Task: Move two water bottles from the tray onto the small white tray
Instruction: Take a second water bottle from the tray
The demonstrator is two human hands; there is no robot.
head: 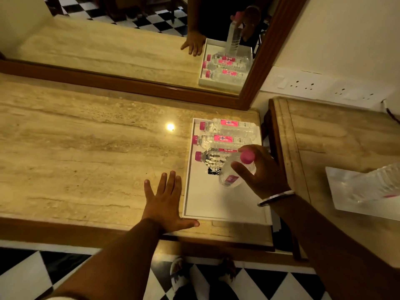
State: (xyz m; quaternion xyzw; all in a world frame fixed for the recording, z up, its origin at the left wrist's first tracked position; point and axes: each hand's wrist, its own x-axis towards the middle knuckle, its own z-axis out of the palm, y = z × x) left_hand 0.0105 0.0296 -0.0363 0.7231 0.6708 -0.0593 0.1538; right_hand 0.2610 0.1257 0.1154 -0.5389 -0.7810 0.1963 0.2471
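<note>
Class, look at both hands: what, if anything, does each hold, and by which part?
The right hand holds a water bottle by its neck, below the pink cap. The left hand holds nothing.

Left hand (165, 199) flat, fingers spread, right hand (263, 172) raised, fingers curled closed

— What's on the tray (195, 204)?

— It's white, rectangular, with a low rim, at the right end of the marble top. Three clear bottles lie on their sides across its far half, pink caps to the left, pink labels up: far bottle (227, 124), middle bottle (223, 140), near bottle (211, 158).

— And the fourth?

— The held bottle (232, 175) is nearly upright over the tray's middle, pink cap on top and tilted toward the right.

— The small tray (337, 187)?

— White too, on the neighbouring table to the right, with one clear bottle (376, 184) lying on it.
</note>
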